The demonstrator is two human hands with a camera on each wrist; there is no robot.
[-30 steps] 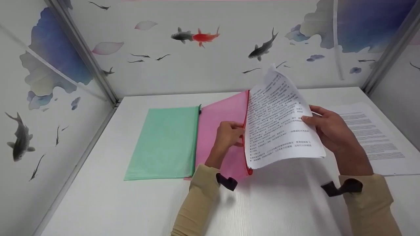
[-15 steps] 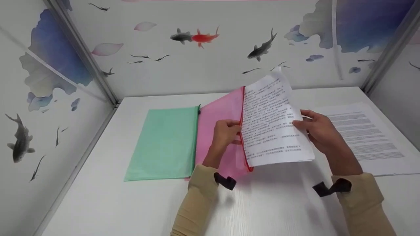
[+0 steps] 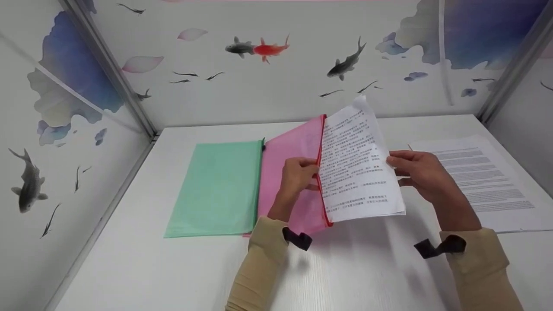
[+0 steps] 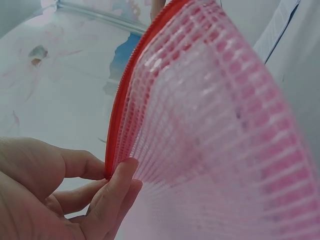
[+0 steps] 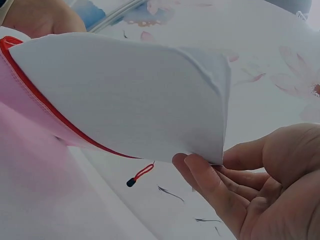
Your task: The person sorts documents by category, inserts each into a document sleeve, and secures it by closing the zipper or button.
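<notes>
A pink mesh zipper pouch (image 3: 287, 149) with a red zipper edge stands raised, its mouth toward the right. My left hand (image 3: 298, 177) pinches that red edge between thumb and fingers, as the left wrist view shows of the pouch's mesh (image 4: 200, 125). Printed sheets (image 3: 354, 172) stick out of the mouth, their left part inside the pouch. My right hand (image 3: 421, 175) pinches the sheets' right edge; in the right wrist view the fingers of the right hand (image 5: 250, 180) lie on both sides of the paper (image 5: 130, 90). A red zipper-pull loop (image 5: 145, 171) hangs below.
A green zipper pouch (image 3: 216, 188) lies flat at the left, beside the pink one. More printed sheets (image 3: 492, 181) lie on the right of the white table (image 3: 345, 276). Printed wall panels (image 3: 293, 86) enclose the table at back and sides.
My right hand has moved left with the sheets, and more of them now sits inside the pink pouch. The sheets have straightened. My left hand has stayed nearly in place.
</notes>
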